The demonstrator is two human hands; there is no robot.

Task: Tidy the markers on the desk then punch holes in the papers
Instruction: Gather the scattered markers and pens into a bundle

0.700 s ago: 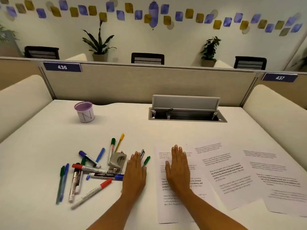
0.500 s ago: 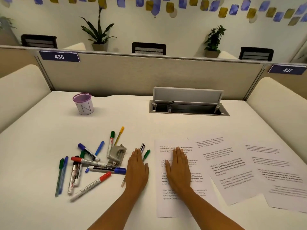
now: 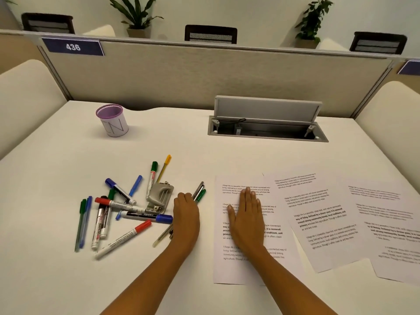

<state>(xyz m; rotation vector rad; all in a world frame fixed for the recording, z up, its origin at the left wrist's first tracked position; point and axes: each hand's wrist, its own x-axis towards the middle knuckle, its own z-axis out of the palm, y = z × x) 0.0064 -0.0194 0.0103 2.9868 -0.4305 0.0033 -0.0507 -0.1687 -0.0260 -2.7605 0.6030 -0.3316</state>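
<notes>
Currently left hand (image 3: 186, 214) sits on pens (image 3: 201, 194), fingers (image 3: 185, 197) curled, grip unclear. Also right hand (image 3: 246, 219) flat on paper (image 3: 227, 269), fingers (image 3: 247, 194) straight, together.

Markers (image 3: 118, 210) lie scattered around hole punch (image 3: 158, 196); papers (image 3: 318, 219) overlap.

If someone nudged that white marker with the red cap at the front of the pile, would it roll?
Probably, if pushed sideways: the red-capped marker looks round and lies flat on the smooth desk. It looks slim and plastic, so likely light and stiff when lifted.
</notes>
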